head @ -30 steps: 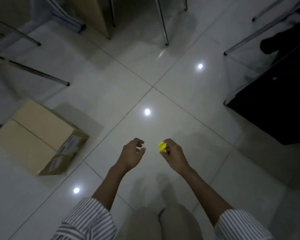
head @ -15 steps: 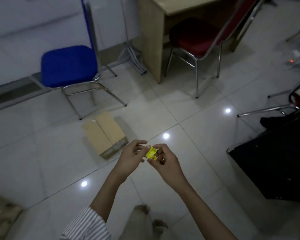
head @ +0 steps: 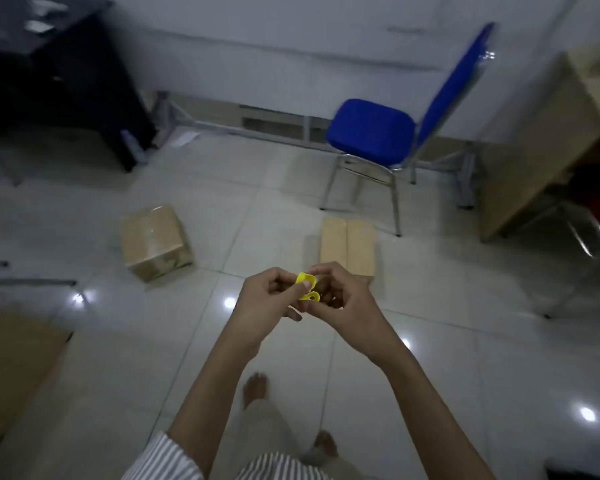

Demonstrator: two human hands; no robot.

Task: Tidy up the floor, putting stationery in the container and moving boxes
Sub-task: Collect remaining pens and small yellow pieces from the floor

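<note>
A small yellow plastic clip (head: pixel 307 289) is held in front of me between both hands. My left hand (head: pixel 267 303) pinches its left side with curled fingers. My right hand (head: pixel 343 303) grips its right side, fingers curled around it. On the tiled floor beyond my hands lie two cardboard boxes: a taped box (head: pixel 155 242) to the left and a flatter box (head: pixel 347 245) just behind my right hand, partly hidden by it.
A blue chair (head: pixel 374 133) stands behind the flatter box. A wooden desk (head: pixel 541 143) is at the right, a black desk (head: pixel 70 81) at the back left. Flat cardboard (head: pixel 11 368) lies at the lower left. My bare feet (head: pixel 255 389) stand on the tiles.
The view has swung round to the left, showing a second box and the black desk. My left hand has closed onto the yellow clip, which both hands now hold.
</note>
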